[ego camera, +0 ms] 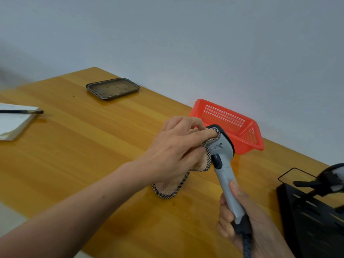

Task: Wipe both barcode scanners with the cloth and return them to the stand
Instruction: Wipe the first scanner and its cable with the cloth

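- The grey scanner point(222, 164) is held up off the table point(93, 146), directly in front of the red basket point(250, 135). Its dark-rimmed head overlaps the basket's near-left corner, and its handle slopes down and away from the basket.
- The cloth point(171, 189), fluffy tan with a checked border, is on the side of the scanner's head facing away from the basket. Its loose end trails down onto the table.
- The left hand point(176, 146) is on that same far side. Its fingers point(204, 134) are bunched round the cloth, with the forefinger stretched out and pressing the cloth against the scanner's head. The thumb pinches the cloth from below.
- The right hand point(242, 220), nearer me than the basket, has its fingers wrapped tight round the bottom of the handle, and the thumb lies up along the grip. A dark cable point(246, 246) hangs from the handle's end.
- The second scanner point(333, 179) rests on the black stand point(312, 220), to the basket's right and nearer me.
- Well to the basket's left lie a metal tray point(112, 88) and, farther left still, a notepad point(14, 121) with a pen point(22, 111) on it.
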